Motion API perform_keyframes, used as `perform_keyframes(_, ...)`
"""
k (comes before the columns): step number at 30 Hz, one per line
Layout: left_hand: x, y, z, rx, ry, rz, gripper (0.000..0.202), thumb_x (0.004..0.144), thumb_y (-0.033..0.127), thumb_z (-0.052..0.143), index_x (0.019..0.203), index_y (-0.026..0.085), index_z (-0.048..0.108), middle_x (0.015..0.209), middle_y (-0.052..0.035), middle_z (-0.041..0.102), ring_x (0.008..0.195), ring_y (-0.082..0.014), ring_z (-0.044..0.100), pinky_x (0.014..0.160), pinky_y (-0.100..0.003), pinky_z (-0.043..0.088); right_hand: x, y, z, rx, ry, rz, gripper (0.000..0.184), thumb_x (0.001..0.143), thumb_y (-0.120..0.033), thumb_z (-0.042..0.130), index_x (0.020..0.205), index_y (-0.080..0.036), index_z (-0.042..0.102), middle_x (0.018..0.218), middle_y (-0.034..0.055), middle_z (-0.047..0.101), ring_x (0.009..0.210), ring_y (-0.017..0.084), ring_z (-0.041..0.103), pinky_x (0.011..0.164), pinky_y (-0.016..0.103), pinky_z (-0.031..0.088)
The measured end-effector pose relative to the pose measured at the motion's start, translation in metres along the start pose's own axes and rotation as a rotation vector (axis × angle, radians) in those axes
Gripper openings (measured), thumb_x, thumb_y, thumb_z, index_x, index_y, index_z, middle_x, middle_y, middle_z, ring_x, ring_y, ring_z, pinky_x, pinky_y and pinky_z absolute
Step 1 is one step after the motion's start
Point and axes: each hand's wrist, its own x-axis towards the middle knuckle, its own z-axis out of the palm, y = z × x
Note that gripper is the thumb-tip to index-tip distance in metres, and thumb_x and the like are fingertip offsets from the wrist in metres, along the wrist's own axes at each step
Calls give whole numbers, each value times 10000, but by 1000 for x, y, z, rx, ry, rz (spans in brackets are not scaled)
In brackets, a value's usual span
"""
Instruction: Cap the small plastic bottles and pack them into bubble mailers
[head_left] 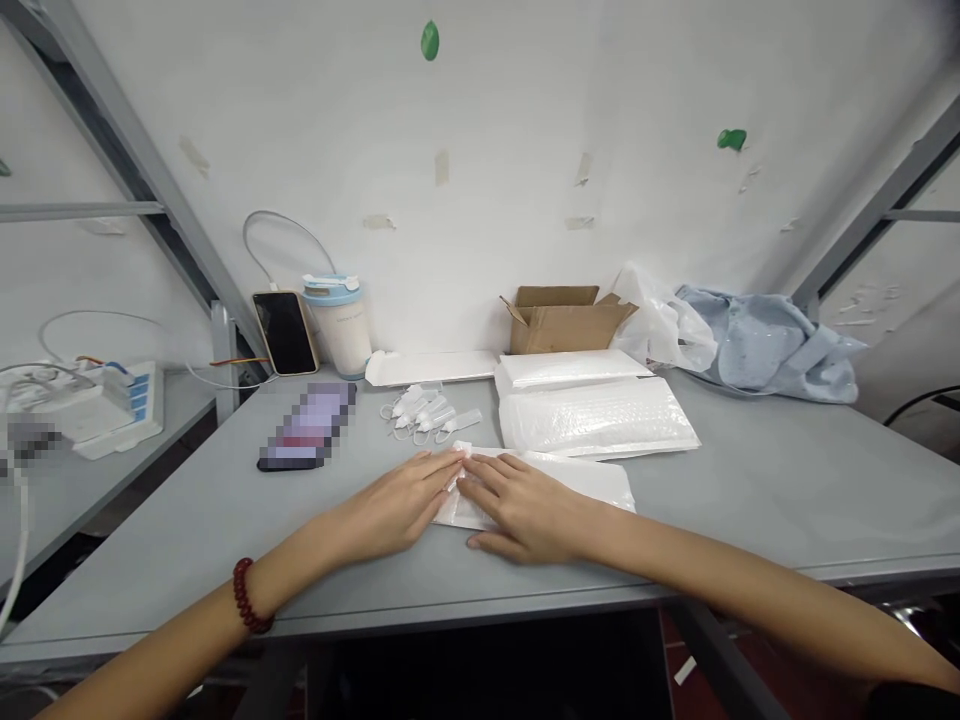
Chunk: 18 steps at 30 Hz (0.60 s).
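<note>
A white bubble mailer (600,482) lies flat on the grey table just in front of me. Stretched fingers of my left hand (405,500) rest at its left end, where a small white piece (463,448) pokes out past the fingertips. My right hand (525,505) lies palm down over the mailer's left half, fingers spread and tips touching it close to my left hand. What is under the fingers is partly hidden. Just beyond the hands is a group of small clear plastic pieces with loops (427,412).
More bubble mailers (600,418) lie stacked behind, with an open cardboard box (574,328) at the wall. A phone (307,427) lies at left, near a second phone (286,333) and a lidded cup (341,325). Blue cloth (772,345) sits at back right.
</note>
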Motion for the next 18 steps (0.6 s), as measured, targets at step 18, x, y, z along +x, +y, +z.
perform_keyframes(18, -3, -7, 0, -8, -52, 16, 515, 886, 208, 362, 1397, 164, 316, 1467, -86, 268, 1342, -215, 265, 1107, -402, 254, 18, -34, 3, -626, 60, -193, 282, 798, 8, 364, 953, 38, 598, 871, 229, 660, 795, 261, 628, 713, 401, 475)
